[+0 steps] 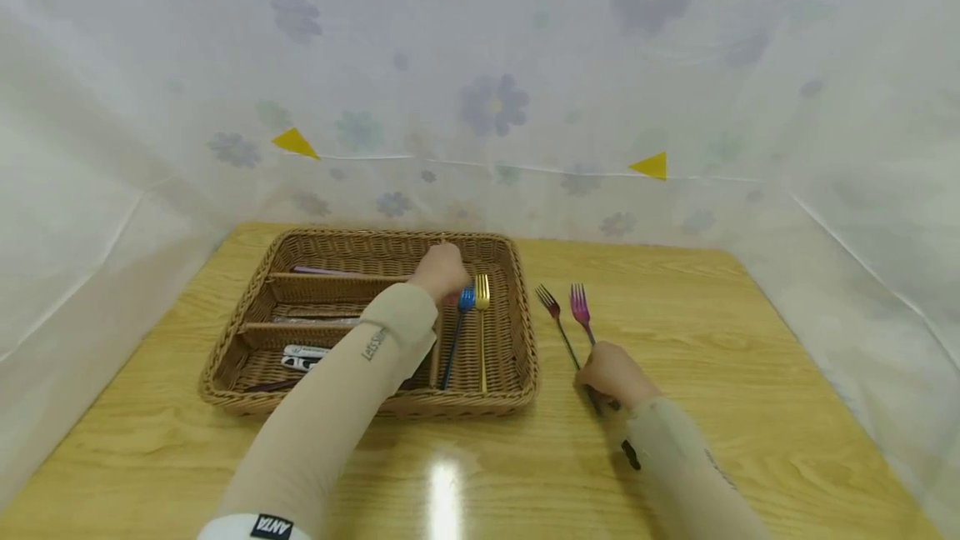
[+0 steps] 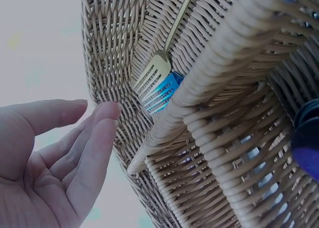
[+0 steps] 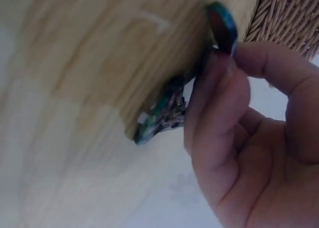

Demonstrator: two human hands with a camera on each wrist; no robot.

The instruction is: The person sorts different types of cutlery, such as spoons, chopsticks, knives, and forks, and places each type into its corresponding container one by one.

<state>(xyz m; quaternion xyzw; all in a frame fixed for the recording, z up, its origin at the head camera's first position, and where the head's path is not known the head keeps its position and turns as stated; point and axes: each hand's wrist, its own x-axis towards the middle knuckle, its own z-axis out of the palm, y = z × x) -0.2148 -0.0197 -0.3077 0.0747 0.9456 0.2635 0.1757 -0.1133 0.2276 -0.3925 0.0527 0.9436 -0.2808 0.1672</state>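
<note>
In the head view my left hand [image 1: 442, 272] is over the back of the wicker basket [image 1: 527, 340]. The left wrist view shows that hand [image 2: 60, 158] with loosely bent fingers and nothing between thumb and fingertips. Beside it, in the basket's right compartment, a gold fork [image 1: 482, 298] and a blue fork [image 1: 466, 300] lie side by side. My right hand [image 1: 618, 375] is low over the table, right of the basket. Thumb and finger pinch a dark, shiny fork handle [image 3: 223, 26]. Near it are a purple fork [image 1: 580, 304] and a dark red-and-green fork [image 1: 549, 302]; which is pinched I cannot tell.
Other compartments hold a thin purple handle [image 1: 318, 272], a white-and-black item [image 1: 302, 352] and a dark utensil [image 1: 270, 386]. A second dark, patterned piece [image 3: 162, 111] lies by the right hand. Wooden table [image 1: 750, 373] surrounds the basket; pale flowered sheeting [image 1: 570, 90] stands behind.
</note>
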